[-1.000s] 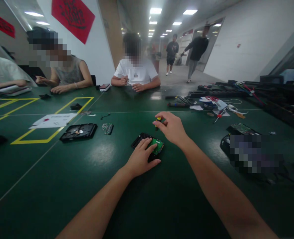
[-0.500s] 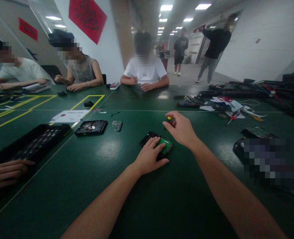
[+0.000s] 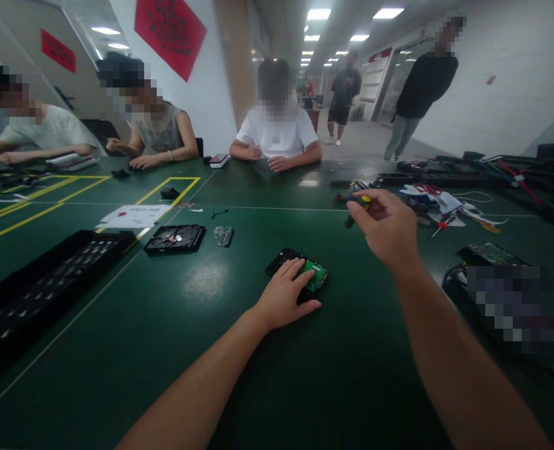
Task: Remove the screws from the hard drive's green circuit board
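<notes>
On the green table in front of me lies a black hard drive (image 3: 318,275) with a green circuit board on its upper side. My left hand (image 3: 290,290) rests flat across it, fingers stretched over the top and thumb apart at the near edge. Up and to the right of the drive, my right hand (image 3: 389,228) is raised with a short screwdriver (image 3: 351,220) pinched between thumb and fingers. Its handle is dark with a yellow end; the fingers hide part of it.
Left of the drive are a small circuit board (image 3: 223,235), a black drive case (image 3: 176,239), a paper sheet (image 3: 129,216) and a long black tray (image 3: 56,281). Cables and tools (image 3: 440,203) lie at right, near a pixelated object (image 3: 515,306). Several people sit or stand beyond.
My right hand has moved right and slightly up with the screwdriver, away from the drive. My left hand stays on the drive. Another person's hand has left the black tray.
</notes>
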Available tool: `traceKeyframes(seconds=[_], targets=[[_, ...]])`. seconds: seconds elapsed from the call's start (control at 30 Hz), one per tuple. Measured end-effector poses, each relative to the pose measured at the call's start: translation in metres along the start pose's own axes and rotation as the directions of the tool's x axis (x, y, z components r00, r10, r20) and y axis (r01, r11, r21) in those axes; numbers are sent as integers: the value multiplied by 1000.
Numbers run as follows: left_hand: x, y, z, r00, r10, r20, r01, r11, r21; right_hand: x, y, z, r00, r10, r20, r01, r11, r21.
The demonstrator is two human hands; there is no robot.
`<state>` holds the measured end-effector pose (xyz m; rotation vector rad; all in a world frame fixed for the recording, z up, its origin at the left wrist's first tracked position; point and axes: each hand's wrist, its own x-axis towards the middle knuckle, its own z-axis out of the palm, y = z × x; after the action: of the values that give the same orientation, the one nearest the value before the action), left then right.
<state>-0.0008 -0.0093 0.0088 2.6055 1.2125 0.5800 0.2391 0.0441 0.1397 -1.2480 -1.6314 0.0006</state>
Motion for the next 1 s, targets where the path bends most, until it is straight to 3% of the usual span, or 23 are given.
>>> traceKeyframes(seconds=[0.07,0.13,0.2,0.27,0.33,0.53,1.0], targets=[[0,1,-1,1000,-8,-3,8,1000,-15,5,20,-7,1000,28,6,-27,999,-32],[1,2,-2,1000,-19,-8,19,1000,-25,6,46,-4,989,95,112,-88,993,-74],[1,4,-3,999,-33,-20,32,999,-28,0,71,9,928,206,309,-151,969,-194],[2,5,-3,998,-45,-32,44,999,-28,-13,90,27,863,254,437,-70,916,-395],[3,5,-2,998,-56,-40,55,998,-31,-26,101,46,826,270,495,-41,904,-425],[4,2,3,994,-91,-55,89,996,-23,-46,108,76,792,333,511,-27,856,-516],[3,2,4,989,-132,-61,131,991,-20,-47,101,81,790,345,507,26,808,-589]])
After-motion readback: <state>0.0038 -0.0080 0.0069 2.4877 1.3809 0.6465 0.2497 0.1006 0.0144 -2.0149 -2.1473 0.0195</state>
